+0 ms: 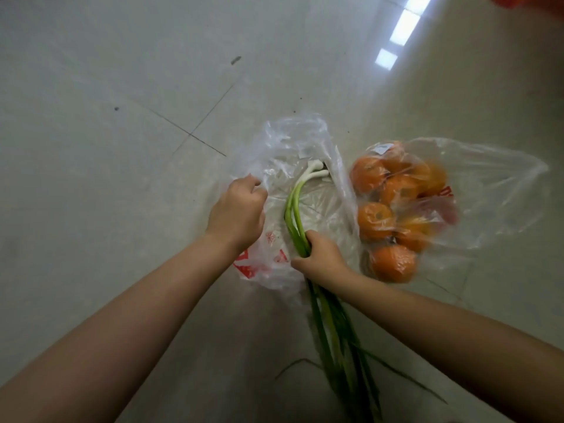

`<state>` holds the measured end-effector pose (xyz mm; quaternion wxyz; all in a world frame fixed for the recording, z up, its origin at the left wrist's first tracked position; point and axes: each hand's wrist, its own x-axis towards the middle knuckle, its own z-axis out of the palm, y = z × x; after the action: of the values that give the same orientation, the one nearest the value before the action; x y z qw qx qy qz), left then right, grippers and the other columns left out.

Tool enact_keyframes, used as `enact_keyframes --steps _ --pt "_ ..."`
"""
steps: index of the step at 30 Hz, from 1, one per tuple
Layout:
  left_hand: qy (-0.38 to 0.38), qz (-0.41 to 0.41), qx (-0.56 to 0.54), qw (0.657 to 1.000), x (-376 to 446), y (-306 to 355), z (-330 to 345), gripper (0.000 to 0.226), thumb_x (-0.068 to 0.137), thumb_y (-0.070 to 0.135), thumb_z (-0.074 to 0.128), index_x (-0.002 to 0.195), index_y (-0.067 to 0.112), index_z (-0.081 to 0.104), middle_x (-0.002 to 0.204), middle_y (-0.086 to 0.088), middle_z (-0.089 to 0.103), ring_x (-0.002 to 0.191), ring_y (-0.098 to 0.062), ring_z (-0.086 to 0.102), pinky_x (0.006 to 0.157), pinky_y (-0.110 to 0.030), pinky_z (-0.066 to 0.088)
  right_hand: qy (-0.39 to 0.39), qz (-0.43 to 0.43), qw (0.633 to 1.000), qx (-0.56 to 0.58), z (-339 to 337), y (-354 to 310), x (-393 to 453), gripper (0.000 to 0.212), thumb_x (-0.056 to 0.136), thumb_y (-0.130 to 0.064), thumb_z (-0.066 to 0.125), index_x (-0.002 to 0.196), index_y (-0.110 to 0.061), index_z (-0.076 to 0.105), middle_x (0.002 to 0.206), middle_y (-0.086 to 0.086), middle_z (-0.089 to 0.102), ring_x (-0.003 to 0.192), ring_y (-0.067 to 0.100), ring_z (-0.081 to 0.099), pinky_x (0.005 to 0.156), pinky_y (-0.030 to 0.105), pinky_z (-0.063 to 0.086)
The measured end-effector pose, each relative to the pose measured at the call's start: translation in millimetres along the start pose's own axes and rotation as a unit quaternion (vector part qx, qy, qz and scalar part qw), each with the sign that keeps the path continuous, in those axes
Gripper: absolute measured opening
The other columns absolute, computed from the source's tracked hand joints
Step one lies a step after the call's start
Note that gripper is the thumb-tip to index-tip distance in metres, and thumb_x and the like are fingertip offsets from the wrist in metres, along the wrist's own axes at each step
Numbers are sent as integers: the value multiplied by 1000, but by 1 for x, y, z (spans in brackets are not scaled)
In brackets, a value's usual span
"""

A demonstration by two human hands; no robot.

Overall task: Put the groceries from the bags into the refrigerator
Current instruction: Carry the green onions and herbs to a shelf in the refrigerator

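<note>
While left hand (pixel 236 213) pinches clear bag (pixel 300 141) rim, right hand (pixel 320 257) clamps scallions (pixel 294 209): draw stalks straight out, bulbs last, bag held taut.

two bare forearms – no sleeves, left hand (pixel 236 213) and right hand (pixel 320 256) ungloved.

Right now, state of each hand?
Left hand: closed on the clear plastic bag, pinching its edge.
Right hand: closed around the green onions, mid-stalk.
</note>
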<state>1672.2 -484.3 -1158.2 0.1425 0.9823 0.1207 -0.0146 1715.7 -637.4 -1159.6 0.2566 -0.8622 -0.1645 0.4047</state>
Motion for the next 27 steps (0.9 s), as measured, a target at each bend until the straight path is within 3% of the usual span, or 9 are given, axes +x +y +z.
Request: enact_keyframes --steps 5,9,12,14,17,20,22,25,27 --pt "32 1 5 999 2 -10 -13 9 65 -12 67 73 -12 68 93 -29 68 84 -44 67 62 -46 57 -31 -32 994 104 -31 1 -22 15 76 3 56 89 -5 54 83 14 57 66 19 57 64 31 52" --pt "43 -118 9 992 5 9 -40 41 94 26 40 95 0 71 111 -16 66 109 -34 58 104 -50 32 -70 -91 989 91 -54 0 -48 16 78 4 54 91 -5 56 79 6 61 62 8 57 58 23 49" --pt "31 -192 -72 978 1 40 -62 56 100 39 23 82 4 63 89 -15 63 92 -33 58 83 -38 38 -111 -133 982 81 -68 -1 -63 27 80 5 53 86 -21 52 76 -12 56 64 0 56 58 16 49" --pt "-42 -272 -294 915 2 59 -71 52 98 47 27 84 7 57 81 -11 61 72 -26 55 67 -31 39 -134 -140 979 66 -76 0 -68 30 81 3 53 86 -26 50 79 -15 55 71 2 55 63 17 49" --pt "-88 -361 -585 721 4 81 -74 21 96 31 48 84 14 50 60 -4 57 50 -13 57 52 -22 45 -168 -156 973 11 -80 2 -76 23 84 -3 54 98 -21 52 88 -12 57 83 8 57 75 21 49" --pt "-87 -349 -651 668 4 96 -69 18 98 6 42 81 12 45 57 -4 46 29 -3 56 38 -13 47 -224 -147 947 -178 -104 15 -77 34 89 -18 55 122 -17 51 116 0 58 108 15 55 96 29 47" --pt "-107 -319 -644 688 3 102 -64 21 97 4 43 78 12 46 60 -4 44 29 -2 55 38 -13 47 -71 -180 959 -205 -136 31 -75 39 85 -29 56 118 -9 58 121 10 61 110 21 57 99 35 44" --pt "-124 -276 -663 685 3 111 -58 17 96 6 47 80 12 50 65 -6 52 32 -1 56 39 -12 47 398 -111 907 -79 -190 59 -70 55 79 -37 49 118 1 55 123 22 56 117 32 50 99 34 36" --pt "-116 -263 -684 670 5 117 -56 14 95 7 48 83 13 52 70 -7 56 33 -1 56 38 -10 46 471 58 880 26 -214 80 -60 56 87 -34 52 132 -3 40 137 18 43 127 31 39 104 36 33"
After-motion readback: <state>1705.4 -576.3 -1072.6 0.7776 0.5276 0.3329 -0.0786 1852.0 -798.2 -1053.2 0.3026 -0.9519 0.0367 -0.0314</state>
